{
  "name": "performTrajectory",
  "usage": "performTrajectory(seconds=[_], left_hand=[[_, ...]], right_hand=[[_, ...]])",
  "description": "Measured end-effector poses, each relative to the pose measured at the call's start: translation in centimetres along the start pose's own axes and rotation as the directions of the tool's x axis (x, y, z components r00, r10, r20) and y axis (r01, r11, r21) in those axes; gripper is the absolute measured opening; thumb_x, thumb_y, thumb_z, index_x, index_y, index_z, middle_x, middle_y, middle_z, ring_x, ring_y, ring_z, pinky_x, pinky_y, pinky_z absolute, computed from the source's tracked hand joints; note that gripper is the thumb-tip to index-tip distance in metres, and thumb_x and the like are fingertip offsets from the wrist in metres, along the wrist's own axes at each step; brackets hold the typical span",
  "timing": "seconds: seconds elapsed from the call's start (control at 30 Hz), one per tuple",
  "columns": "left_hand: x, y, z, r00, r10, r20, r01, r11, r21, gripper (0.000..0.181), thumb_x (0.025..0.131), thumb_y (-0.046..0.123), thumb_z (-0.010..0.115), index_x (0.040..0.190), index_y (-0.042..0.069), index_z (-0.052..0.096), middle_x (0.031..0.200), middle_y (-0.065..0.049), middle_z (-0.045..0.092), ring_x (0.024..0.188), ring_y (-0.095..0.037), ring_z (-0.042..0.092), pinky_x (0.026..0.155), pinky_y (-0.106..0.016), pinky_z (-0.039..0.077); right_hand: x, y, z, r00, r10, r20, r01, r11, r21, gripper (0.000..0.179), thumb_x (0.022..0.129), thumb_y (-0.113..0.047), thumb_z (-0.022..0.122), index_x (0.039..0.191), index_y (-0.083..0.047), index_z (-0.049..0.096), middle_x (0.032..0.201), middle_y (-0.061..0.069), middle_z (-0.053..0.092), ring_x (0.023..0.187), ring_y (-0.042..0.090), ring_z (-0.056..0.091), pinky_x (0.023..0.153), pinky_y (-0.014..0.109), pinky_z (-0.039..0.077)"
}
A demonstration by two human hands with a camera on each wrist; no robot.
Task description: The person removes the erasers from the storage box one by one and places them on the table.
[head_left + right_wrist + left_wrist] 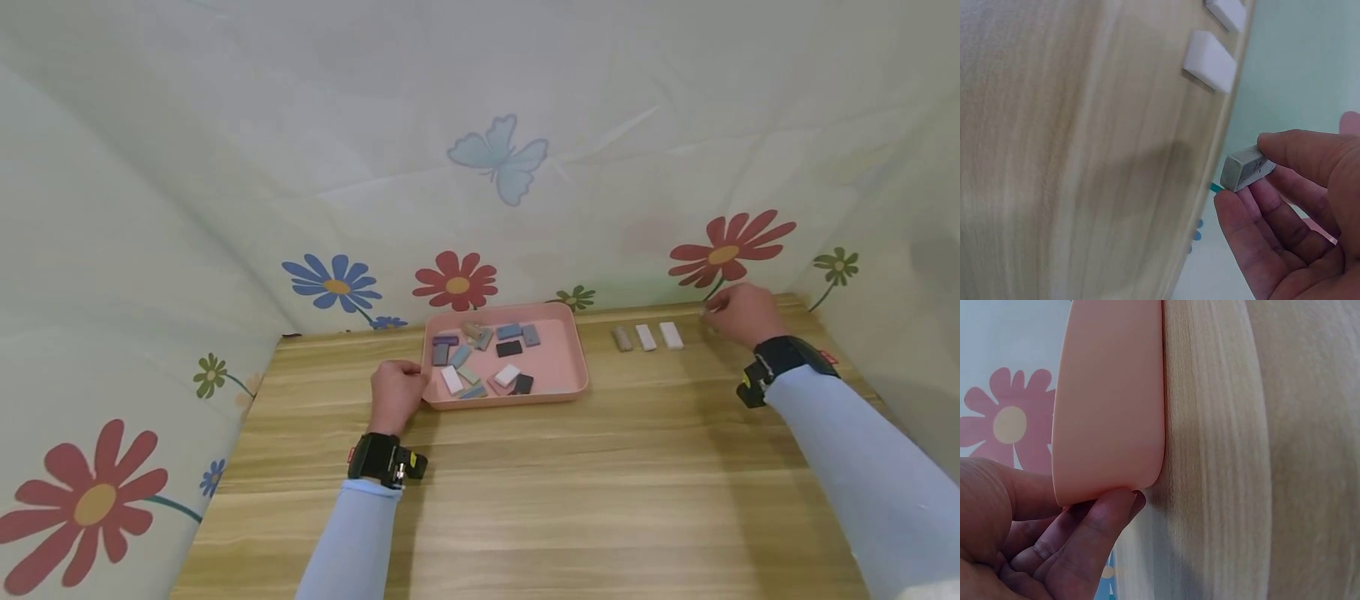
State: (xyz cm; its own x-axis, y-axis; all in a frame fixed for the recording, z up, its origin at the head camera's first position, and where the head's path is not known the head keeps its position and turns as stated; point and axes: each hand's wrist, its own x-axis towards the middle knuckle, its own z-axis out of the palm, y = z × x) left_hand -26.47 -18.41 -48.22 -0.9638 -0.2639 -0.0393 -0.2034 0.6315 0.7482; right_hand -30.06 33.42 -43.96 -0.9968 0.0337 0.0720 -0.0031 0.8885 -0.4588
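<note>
My left hand (396, 393) is at the left side of a shallow pink tray (582, 367). In the left wrist view its curled fingers and thumb grip the tray's corner (1110, 406). Over the back right of the table, my right hand (744, 314) pinches a small grey-green eraser (1247, 167) with dark marks, held between thumb and fingertips. Left of that hand, a brownish eraser (622, 338), a narrow white eraser (646, 337) and a wider white eraser (671, 336) lie in a row. Inside the tray are several more erasers, among them a black one (509, 348).
The wooden table (525, 500) runs back to a pale fabric wall (360, 167) printed with flowers and a butterfly. More fabric closes off the left and right sides. A black strap with a camera (384, 460) sits on each wrist.
</note>
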Motion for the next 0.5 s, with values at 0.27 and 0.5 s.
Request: performTrajectory(seconds=[0.27, 0.5], left_hand=[[0.2, 0.0, 0.1, 1.000, 0.002, -0.006, -0.002, 1.000, 0.003, 0.015, 0.082, 0.017, 0.068, 0.090, 0.006, 0.073, 0.083, -0.007, 0.070, 0.061, -0.016, 0.060, 0.050, -0.025, 0.047], [0.1, 0.0, 0.0, 1.000, 0.018, -0.016, -0.017, 1.000, 0.020, 0.015, 0.082, 0.018, 0.069, 0.089, 0.006, 0.073, 0.083, -0.008, 0.071, 0.061, -0.015, 0.061, 0.051, -0.024, 0.047]], right_hand=[[0.4, 0.3, 1.1, 0.999, 0.040, 0.011, -0.040, 0.999, 0.006, 0.034, 0.080, -0.022, 0.067, 0.099, 0.006, 0.069, 0.096, 0.027, 0.067, 0.083, 0.037, 0.059, 0.068, 0.047, 0.046], [1.4, 1.8, 2.8, 0.998, 0.059, 0.012, -0.059, 0.998, -0.014, 0.031, 0.079, -0.023, 0.068, 0.093, 0.004, 0.070, 0.090, 0.024, 0.068, 0.080, 0.035, 0.057, 0.066, 0.046, 0.044]])
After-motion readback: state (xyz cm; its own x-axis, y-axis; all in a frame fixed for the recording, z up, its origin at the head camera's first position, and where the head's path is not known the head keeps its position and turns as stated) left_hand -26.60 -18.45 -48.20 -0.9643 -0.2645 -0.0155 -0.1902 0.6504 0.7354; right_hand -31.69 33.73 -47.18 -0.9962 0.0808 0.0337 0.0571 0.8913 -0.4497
